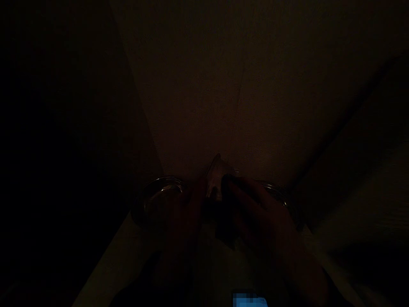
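The picture is very dark, so only outlines show. A pale, pointed thing (217, 177), perhaps bag-like or sheet-like, stands upright between my hands; its kind I cannot make out. My left hand (187, 211) is closed at its left edge, with the fingertips lost in shadow. From the right, my right hand (266, 213) has its fingers bent around a small dark thing (226, 187) that lies against the pale one. A shiny round metal bowl (161, 181) sits beside my left hand. Another shiny round bowl (281, 196) is partly hidden behind my right hand.
Both bowls rest on a pale narrow surface (111, 260) whose left edge slants toward me. Behind it rises a brownish wall or panel (198, 94) with faint seams. A lit blue screen (251, 301) shows at the bottom edge. Deep shadow hides the far left.
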Demonstrator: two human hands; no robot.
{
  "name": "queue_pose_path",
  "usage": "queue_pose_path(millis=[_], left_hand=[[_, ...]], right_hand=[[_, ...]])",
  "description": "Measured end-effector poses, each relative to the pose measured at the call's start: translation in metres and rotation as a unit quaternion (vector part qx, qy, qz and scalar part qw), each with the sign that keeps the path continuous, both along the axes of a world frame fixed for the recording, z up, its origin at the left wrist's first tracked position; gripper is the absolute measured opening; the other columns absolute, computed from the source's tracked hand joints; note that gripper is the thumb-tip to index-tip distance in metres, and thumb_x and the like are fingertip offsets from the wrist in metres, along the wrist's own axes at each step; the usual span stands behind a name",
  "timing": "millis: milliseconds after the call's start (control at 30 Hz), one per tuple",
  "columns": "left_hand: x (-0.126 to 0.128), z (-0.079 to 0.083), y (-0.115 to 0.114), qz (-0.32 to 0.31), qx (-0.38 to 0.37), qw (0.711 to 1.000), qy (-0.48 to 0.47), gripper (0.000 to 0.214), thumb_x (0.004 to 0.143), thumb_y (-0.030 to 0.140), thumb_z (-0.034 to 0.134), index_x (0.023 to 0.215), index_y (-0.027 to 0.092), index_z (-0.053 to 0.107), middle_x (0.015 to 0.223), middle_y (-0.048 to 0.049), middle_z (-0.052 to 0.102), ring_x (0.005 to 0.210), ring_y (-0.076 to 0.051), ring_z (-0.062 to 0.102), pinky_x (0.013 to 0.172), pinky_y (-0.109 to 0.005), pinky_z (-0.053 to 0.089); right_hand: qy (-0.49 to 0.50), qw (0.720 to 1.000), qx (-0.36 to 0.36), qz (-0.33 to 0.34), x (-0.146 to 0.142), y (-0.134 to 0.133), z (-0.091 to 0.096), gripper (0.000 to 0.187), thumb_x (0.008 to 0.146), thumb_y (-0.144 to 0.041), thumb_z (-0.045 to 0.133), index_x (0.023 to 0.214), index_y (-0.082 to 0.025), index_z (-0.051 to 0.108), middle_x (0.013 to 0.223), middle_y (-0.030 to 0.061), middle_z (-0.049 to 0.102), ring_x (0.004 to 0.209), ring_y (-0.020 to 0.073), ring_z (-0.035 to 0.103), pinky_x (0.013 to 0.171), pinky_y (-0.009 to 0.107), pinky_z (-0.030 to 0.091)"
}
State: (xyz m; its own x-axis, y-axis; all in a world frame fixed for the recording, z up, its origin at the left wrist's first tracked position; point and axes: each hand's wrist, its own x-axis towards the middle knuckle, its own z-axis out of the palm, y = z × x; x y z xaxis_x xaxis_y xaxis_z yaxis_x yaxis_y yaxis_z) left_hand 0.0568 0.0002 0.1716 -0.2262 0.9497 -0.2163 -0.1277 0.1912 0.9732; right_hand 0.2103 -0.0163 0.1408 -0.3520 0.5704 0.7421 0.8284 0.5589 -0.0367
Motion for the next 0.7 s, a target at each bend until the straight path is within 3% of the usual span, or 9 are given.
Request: queue_pose_path(millis=[200,433,700], left_hand=[[-0.002,-0.002,0.002,0.007,-0.016,1.0,0.008,0.033,0.066,0.05,0.068,0.072,0.018,0.07,0.07,-0.0044,0.071,0.067,-0.02,0.067,0.057,-0.027,0.049],[0.01,0.002,-0.006,-0.013,0.029,0.999,0.002,0.032,0.071,0.048,0.064,0.063,0.017,0.069,0.063,-0.003,0.069,0.065,-0.018,0.065,0.055,-0.024,0.047],[0.006,0.003,-0.004,0.009,0.015,1.0,-0.005,0.03,0.073,0.048,0.063,0.071,0.019,0.071,0.066,-0.0021,0.07,0.064,-0.016,0.064,0.057,-0.023,0.047]], right_hand=[[-0.021,1.0,-0.007,0.004,-0.005,-0.004,-0.004,0.041,0.086,-0.021,0.05,0.127,-0.014,0.054,0.127,0.0205,0.055,0.104,0.0323,0.062,0.073,0.046,0.058],[0.008,0.998,-0.056,-0.028,0.004,0.0,0.006,0.04,0.09,-0.023,0.045,0.129,-0.016,0.053,0.128,0.016,0.056,0.102,0.0252,0.063,0.076,0.04,0.058],[-0.039,0.999,0.019,-0.013,-0.011,-0.004,-0.001,0.04,0.088,-0.024,0.049,0.126,-0.012,0.054,0.125,0.0191,0.058,0.097,0.0292,0.063,0.071,0.044,0.058]])
